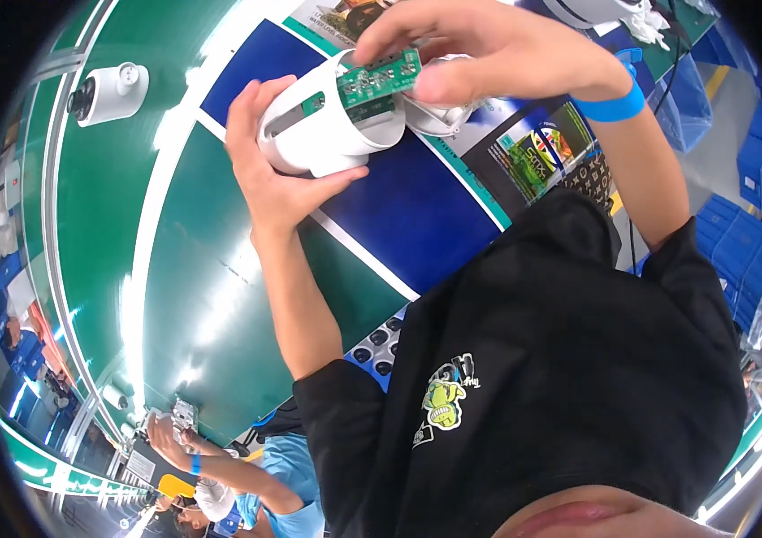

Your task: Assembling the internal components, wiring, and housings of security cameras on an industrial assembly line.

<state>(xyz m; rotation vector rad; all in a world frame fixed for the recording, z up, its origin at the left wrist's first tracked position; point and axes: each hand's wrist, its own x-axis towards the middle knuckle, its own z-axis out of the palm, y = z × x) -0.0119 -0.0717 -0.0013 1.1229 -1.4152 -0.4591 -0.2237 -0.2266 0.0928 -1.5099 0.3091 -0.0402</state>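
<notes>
My left hand (266,184) is wrapped round a white plastic camera housing (314,139), a tubular shell with a slot along its side, held above the bench. A green circuit board (379,81) sits partly inside the housing's open end, tilted, with small components on its face. Fingers and thumb of my right hand (489,58) grip the board's outer end. Just beyond that end, under the right hand, another white plastic part (442,118) shows; whether it joins the housing I cannot tell.
A blue mat (417,202) lies on the green bench (193,242), beside printed sheets (547,148). Far left stands another white camera (110,94). Several round black parts (379,339) sit below the bench edge. A co-worker in light blue (287,475) works at the lower left. Blue bins (744,260) stand at right.
</notes>
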